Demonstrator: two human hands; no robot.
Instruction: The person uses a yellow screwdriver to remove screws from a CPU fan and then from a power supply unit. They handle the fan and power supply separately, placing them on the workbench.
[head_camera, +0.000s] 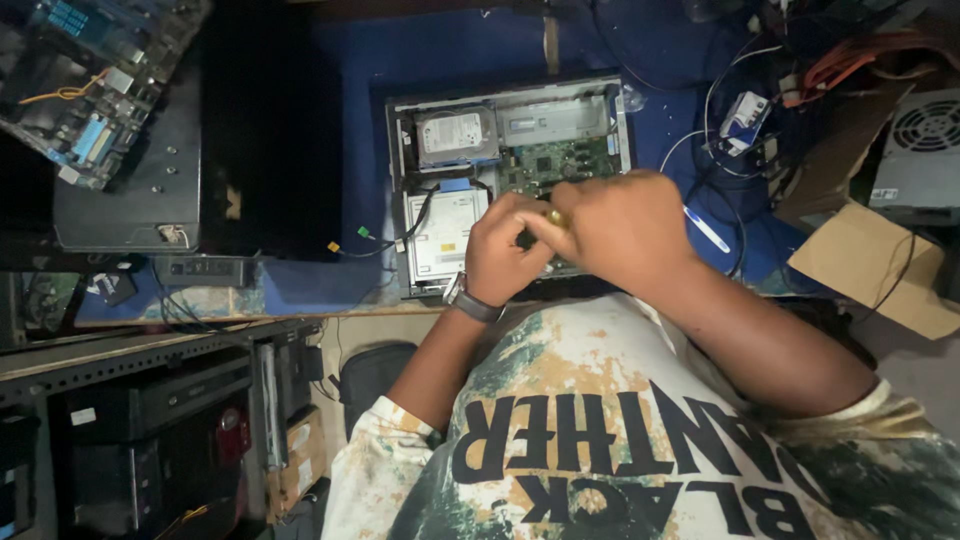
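Note:
An open desktop computer case (400, 180) lies on a blue-topped bench, showing a silver hard drive (457, 135), a metal drive box (447, 235) and a green motherboard (560, 165). Both my hands work close together over the case's near right part. My left hand (505, 250), with a watch on its wrist, has its fingers curled around a small dark part. My right hand (625, 225) is closed beside it, pinching a small brass-coloured piece where the two hands meet. What lies under the hands is hidden.
A bare circuit board (90, 80) and a dark flat case (150, 190) lie at the left. Tangled cables (720, 140), a white pen (708, 230), cardboard (870, 265) and a power supply (925, 150) sit at the right. Shelving with equipment (150, 420) stands below the bench edge.

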